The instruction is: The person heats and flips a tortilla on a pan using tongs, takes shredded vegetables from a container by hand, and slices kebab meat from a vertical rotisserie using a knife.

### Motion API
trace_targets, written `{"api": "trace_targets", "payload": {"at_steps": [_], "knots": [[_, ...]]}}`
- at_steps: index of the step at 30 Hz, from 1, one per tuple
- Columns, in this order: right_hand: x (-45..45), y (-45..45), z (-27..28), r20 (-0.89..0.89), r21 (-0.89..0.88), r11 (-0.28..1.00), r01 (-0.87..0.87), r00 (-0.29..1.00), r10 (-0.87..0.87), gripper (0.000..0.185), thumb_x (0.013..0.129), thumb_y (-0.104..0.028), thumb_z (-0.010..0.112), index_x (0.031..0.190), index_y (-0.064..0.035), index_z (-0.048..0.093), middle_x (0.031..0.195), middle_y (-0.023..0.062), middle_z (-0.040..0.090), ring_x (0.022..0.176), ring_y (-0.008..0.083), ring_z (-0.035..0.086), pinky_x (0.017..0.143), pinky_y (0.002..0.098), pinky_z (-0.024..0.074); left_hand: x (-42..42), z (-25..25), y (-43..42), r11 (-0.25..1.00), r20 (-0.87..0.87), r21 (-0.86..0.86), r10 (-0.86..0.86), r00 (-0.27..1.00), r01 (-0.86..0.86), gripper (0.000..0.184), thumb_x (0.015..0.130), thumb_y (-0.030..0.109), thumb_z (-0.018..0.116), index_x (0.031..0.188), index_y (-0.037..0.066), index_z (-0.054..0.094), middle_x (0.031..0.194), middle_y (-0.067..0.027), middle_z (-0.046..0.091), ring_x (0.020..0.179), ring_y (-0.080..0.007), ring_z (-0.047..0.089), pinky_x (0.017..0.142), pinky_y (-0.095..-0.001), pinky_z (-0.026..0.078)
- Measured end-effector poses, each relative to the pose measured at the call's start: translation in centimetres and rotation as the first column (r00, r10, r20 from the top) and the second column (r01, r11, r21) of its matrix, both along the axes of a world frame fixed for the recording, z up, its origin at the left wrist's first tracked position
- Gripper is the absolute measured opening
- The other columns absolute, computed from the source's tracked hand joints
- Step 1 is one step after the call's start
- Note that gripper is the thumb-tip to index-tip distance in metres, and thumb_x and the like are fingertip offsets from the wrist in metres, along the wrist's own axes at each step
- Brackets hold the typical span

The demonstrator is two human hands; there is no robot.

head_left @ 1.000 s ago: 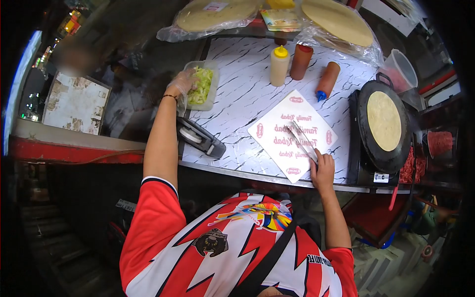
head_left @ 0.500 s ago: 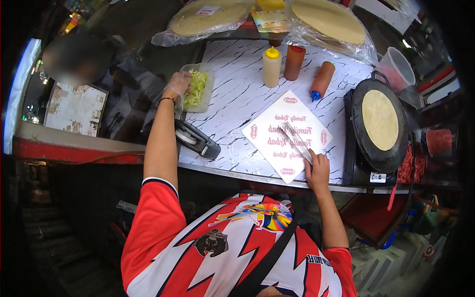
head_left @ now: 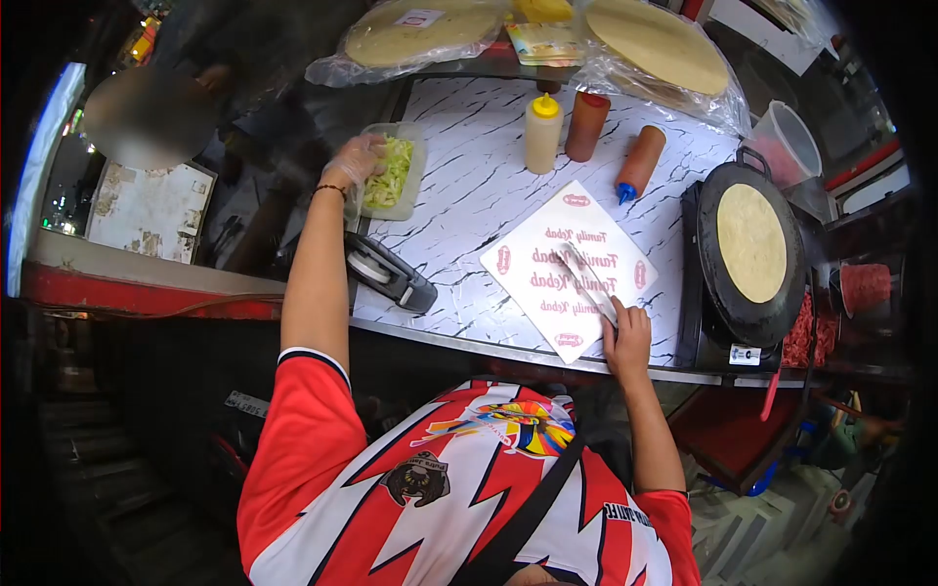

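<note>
My left hand (head_left: 358,161), in a clear plastic glove, is at the left rim of a clear plastic container (head_left: 417,186) of shredded lettuce (head_left: 391,174). Its fingers are curled at the lettuce's edge; what they hold is hidden. My right hand (head_left: 628,342) is closed on metal tongs (head_left: 589,283), which lie across a white paper wrapper (head_left: 528,239) printed with red "Family Kebab" lettering. On the black griddle (head_left: 793,283) to the right lies a round flatbread (head_left: 751,242).
Behind the wrapper are a white sauce bottle (head_left: 542,137), a red-brown bottle (head_left: 587,129) and a tilted, blue-tipped bottle (head_left: 640,164). Bagged flatbreads (head_left: 657,44) occupy the back shelf. A black tape dispenser (head_left: 391,278) lies near my left forearm. Someone else (head_left: 147,117) is at the left.
My left hand has shifted slightly at the lettuce container's rim. My right hand and the tongs stay on the wrapper. The view has moved a little.
</note>
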State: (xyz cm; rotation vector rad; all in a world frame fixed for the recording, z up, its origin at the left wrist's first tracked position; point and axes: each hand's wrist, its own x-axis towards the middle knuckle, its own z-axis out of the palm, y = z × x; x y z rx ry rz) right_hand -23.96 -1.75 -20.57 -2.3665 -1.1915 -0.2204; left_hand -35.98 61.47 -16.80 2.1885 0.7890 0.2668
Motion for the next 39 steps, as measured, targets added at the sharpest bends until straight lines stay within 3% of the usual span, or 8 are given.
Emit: {"api": "trace_targets", "payload": {"at_steps": [11, 20, 23, 27, 32, 36, 38, 39], "knots": [[0.0, 0.0, -0.3, 0.013, -0.005, 1.0, 0.006, 1.0, -0.006, 0.044, 0.091, -0.015, 0.072, 0.132, -0.0018, 0.063, 0.093, 0.0162, 0.056, 0.089, 0.035, 0.055, 0.08, 0.0457, 0.045, 0.3, 7.3, -3.8, 0.954, -0.194, -0.278, 0.054, 0.979, -0.108, 0.047, 0.095, 0.009, 0.07, 0.14, 0.011, 0.06, 0.104, -0.0102, 0.073, 0.067, -0.0181, 0.072, 0.059, -0.0311, 0.06], [0.1, -0.1, -0.3, 0.017, 0.017, 1.0, -0.005, 1.0, 0.004, 0.045, 0.09, -0.015, 0.072, 0.132, -0.0017, 0.063, 0.093, 0.0162, 0.056, 0.088, 0.0352, 0.055, 0.08, 0.0461, 0.045, 0.7, 8.2, -3.3, 0.948, -0.224, 0.306, 0.157, 0.962, -0.083, 0.012, 0.09, 0.01, 0.071, 0.099, 0.004, 0.074, 0.088, -0.0112, 0.074, 0.066, -0.0178, 0.07, 0.065, -0.0338, 0.058], [0.0, -0.2, -0.3, 0.02, 0.019, 1.0, -0.007, 1.0, 0.007, 0.045, 0.09, -0.015, 0.073, 0.132, -0.0021, 0.063, 0.092, 0.0159, 0.056, 0.088, 0.035, 0.055, 0.079, 0.0464, 0.0447, 0.8, 5.9, -1.8, 0.985, -0.307, 0.113, 0.156, 0.939, -0.127, 0.017, 0.089, 0.019, 0.074, 0.098, 0.004, 0.074, 0.091, -0.0144, 0.075, 0.071, -0.0245, 0.072, 0.072, -0.0378, 0.058], [0.2, -0.1, -0.8, 0.012, 0.049, 0.998, -0.036, 0.999, 0.035, 0.044, 0.089, -0.015, 0.073, 0.131, -0.0037, 0.064, 0.091, 0.0152, 0.056, 0.086, 0.0346, 0.055, 0.077, 0.0467, 0.0445, -0.1, 7.9, -4.6, 0.854, -0.392, 0.518, 0.198, 0.898, 0.038, 0.032, 0.089, 0.03, 0.065, 0.111, 0.008, 0.076, 0.112, -0.0225, 0.074, 0.106, -0.0408, 0.071, 0.093, -0.049, 0.056], [0.4, -2.3, 2.1, -0.077, 0.179, 0.98, -0.084, 0.992, 0.099, 0.044, 0.09, -0.019, 0.074, 0.131, -0.0073, 0.066, 0.086, 0.0132, 0.056, 0.081, 0.0334, 0.056, 0.073, 0.0457, 0.0457, -1.7, 4.5, -1.7, 0.824, -0.372, 0.504, -0.065, 0.926, 0.261, 0.05, 0.09, 0.023, 0.064, 0.136, 0.003, 0.064, 0.139, -0.0232, 0.063, 0.131, -0.0395, 0.059, 0.11, -0.0461, 0.048], [1.5, -8.0, 11.5, 0.084, 0.266, 0.96, -0.09, 0.994, 0.07, 0.049, 0.086, -0.02, 0.079, 0.133, -0.0098, 0.067, 0.085, 0.0108, 0.054, 0.076, 0.0304, 0.058, 0.067, 0.0425, 0.0479, -2.7, 7.7, -7.3, 0.779, -0.136, 0.623, 0.024, 0.99, 0.067, 0.023, 0.085, 0.024, 0.075, 0.09, 0.003, 0.066, 0.088, -0.021, 0.069, 0.086, -0.0428, 0.067, 0.076, -0.0506, 0.053], [3.3, -12.2, 15.3, 0.105, 0.329, 0.941, 0.083, 0.987, -0.124, 0.048, 0.086, -0.021, 0.08, 0.132, -0.0129, 0.067, 0.087, 0.0098, 0.057, 0.073, 0.0303, 0.061, 0.064, 0.042, 0.0504, -3.1, 5.3, -4.9, 0.603, -0.112, 0.796, 0.062, 0.992, 0.052, 0.02, 0.087, 0.023, 0.074, 0.09, 0.004, 0.069, 0.087, -0.02, 0.071, 0.085, -0.0405, 0.069, 0.076, -0.0479, 0.054], [4.2, -13.9, 16.9, 0.114, 0.335, 0.922, 0.196, 0.963, -0.246, 0.046, 0.088, -0.022, 0.079, 0.131, -0.0129, 0.066, 0.088, 0.0108, 0.06, 0.072, 0.0316, 0.064, 0.062, 0.0417, 0.0525, -3.3, 4.2, -3.9, 0.717, -0.079, 0.696, 0.024, 0.997, 0.037, 0.02, 0.086, 0.018, 0.075, 0.102, 0.006, 0.073, 0.096, -0.0187, 0.072, 0.092, -0.0342, 0.071, 0.08, -0.0435, 0.055]]}}
